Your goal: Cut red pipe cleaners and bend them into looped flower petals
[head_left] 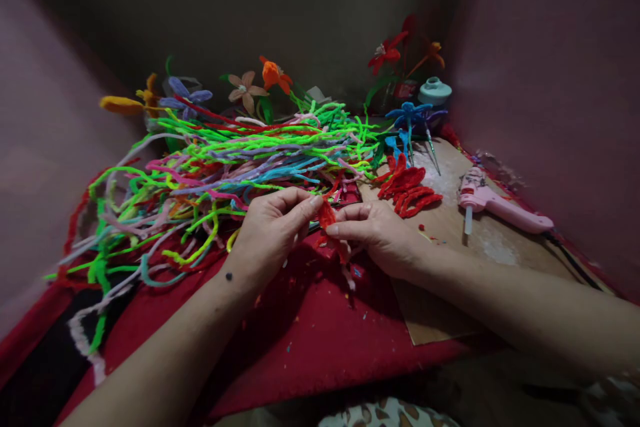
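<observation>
Between my two hands, above the red cloth, is a small red fuzzy piece [327, 215] of pipe cleaner with a pale pinkish end dangling below it. My left hand [273, 230] pinches its upper left side between thumb and forefinger. From the right, my right hand [383, 233] grips the same piece with thumb and fingertips. Red looped petal shapes [407, 187] lie just beyond my right hand on a brown board [440, 307]. A large tangled heap of coloured pipe cleaners [260, 153], mostly green, spreads behind and left of my left hand.
A pink glue gun [505, 207] rests on the board at right, its cord trailing toward the lower right. Finished fuzzy flowers, including an orange one [275, 75] and a blue one [410, 115], stand at the back. A pale blue-lidded container [435, 91] is at back right.
</observation>
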